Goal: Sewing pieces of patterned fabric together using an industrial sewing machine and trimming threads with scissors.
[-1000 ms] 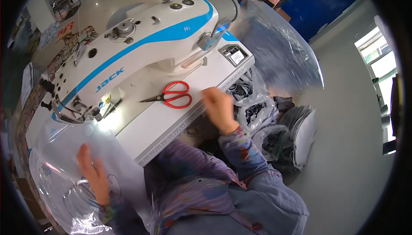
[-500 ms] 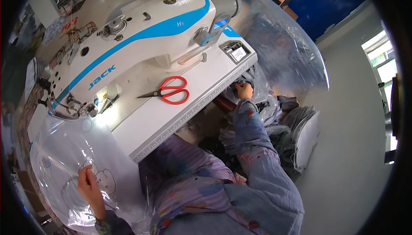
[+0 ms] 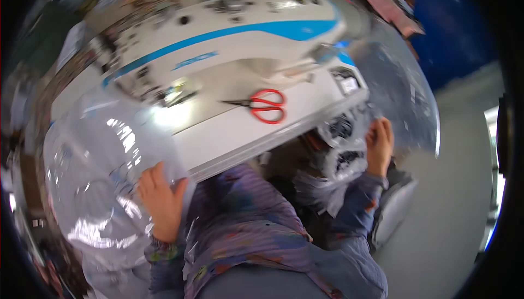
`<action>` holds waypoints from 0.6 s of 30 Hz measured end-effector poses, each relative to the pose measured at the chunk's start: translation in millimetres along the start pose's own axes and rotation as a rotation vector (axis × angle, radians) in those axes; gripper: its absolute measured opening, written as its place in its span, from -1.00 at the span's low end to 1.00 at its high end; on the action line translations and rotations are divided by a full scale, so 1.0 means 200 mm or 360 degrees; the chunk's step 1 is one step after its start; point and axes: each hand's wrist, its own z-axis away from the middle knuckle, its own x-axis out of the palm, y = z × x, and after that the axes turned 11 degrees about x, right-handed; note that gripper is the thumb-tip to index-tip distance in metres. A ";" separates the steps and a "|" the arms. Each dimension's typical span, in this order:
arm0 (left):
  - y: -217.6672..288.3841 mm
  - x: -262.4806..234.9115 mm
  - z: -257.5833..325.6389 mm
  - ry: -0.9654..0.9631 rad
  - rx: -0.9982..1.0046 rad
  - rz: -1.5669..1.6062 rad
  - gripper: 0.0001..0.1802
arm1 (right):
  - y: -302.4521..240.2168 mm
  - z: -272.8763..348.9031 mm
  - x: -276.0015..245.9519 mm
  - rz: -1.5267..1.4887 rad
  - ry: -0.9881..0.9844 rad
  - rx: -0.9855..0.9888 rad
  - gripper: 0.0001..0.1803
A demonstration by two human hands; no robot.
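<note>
In the head view, a white sewing machine with a blue stripe (image 3: 234,45) stands at the far side; red-handled, black-bladed scissors (image 3: 255,102) lie on the white tabletop (image 3: 218,143). White plastic bags of dark scraps (image 3: 341,173) crowd beside my right hand (image 3: 380,147), now farther right than before, fingers bent; I cannot tell whether it grasps anything. My left hand (image 3: 162,200), earlier bunched, is now spread, gripping nothing, over the clear, glossy plastic sheet (image 3: 103,151), bulging and glare-streaked at near left.
</note>
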 end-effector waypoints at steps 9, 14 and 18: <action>-0.20 -0.11 0.06 0.0310 -0.0184 0.0624 -0.82 | 0.12 0.58 1.37 0.0576 -0.0630 -0.0775 -0.71; -0.16 -0.32 -0.24 0.0344 0.0162 0.0192 -0.91 | 0.53 1.22 2.13 0.0916 -0.1958 -0.0714 -0.68; -0.20 -0.31 -0.29 0.0271 0.0252 0.0035 -0.90 | 0.49 1.27 2.31 0.0750 -0.1368 -0.0874 -0.72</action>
